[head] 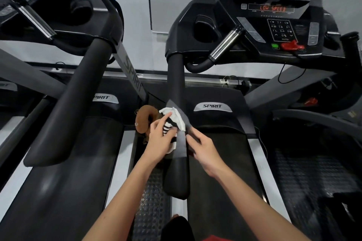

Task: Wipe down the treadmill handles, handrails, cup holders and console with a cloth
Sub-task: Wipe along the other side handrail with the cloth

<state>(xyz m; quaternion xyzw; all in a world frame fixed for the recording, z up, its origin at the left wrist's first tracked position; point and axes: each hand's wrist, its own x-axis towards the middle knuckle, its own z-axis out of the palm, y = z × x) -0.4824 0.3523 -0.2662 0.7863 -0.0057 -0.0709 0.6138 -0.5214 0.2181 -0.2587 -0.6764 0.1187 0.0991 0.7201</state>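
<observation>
At centre frame, running from 6 o'clock up to 1 o'clock, a black treadmill [215, 154] badged SPIRIT fills the view; a second treadmill [64, 191] of the same make occupies 9 o'clock. The console [274, 11], at 1 o'clock, shows LOW SPEED in red characters, with a cup holder [205, 29] at its 9 o'clock side. The padded handrail [177, 178] runs from the console down toward 6 o'clock. Both forearms enter from 6 o'clock. The left hand [159, 139] grips a white cloth [177, 118] with dark stripes, fingers curled over it, holding it against the rail's 9 o'clock face near frame centre. The right hand [203, 148], holding nothing, touches the rail's 3 o'clock edge with loosely bent fingers. A brown object [144, 117], not identifiable, lies just beside the cloth at its 9 o'clock
</observation>
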